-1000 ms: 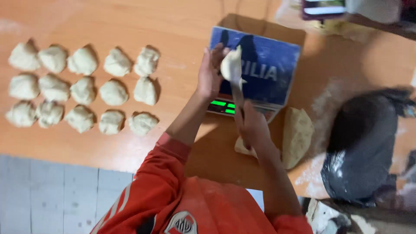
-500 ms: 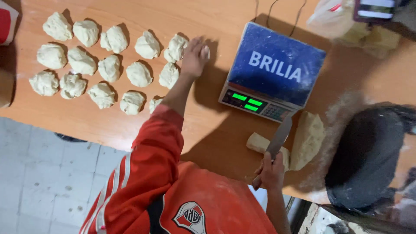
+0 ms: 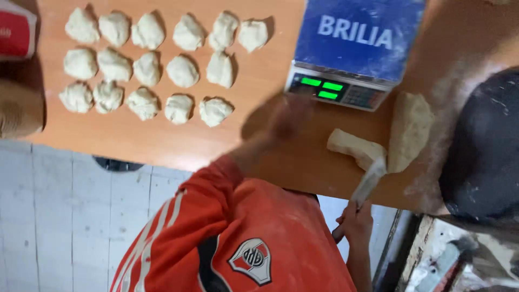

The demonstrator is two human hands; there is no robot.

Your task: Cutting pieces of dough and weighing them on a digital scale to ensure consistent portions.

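At lower right, the right hand [image 3: 356, 223] is closed around the handle of a knife [image 3: 368, 183], whose blade tip touches a cut strip of dough [image 3: 354, 147] just beside a larger dough lump [image 3: 409, 130]. The left hand [image 3: 289, 116] is a blur over the wooden table [image 3: 162, 138] at centre frame, below the digital scale [image 3: 357, 48]; its grip cannot be made out. Sixteen dough portions [image 3: 183, 71] fill the upper left.
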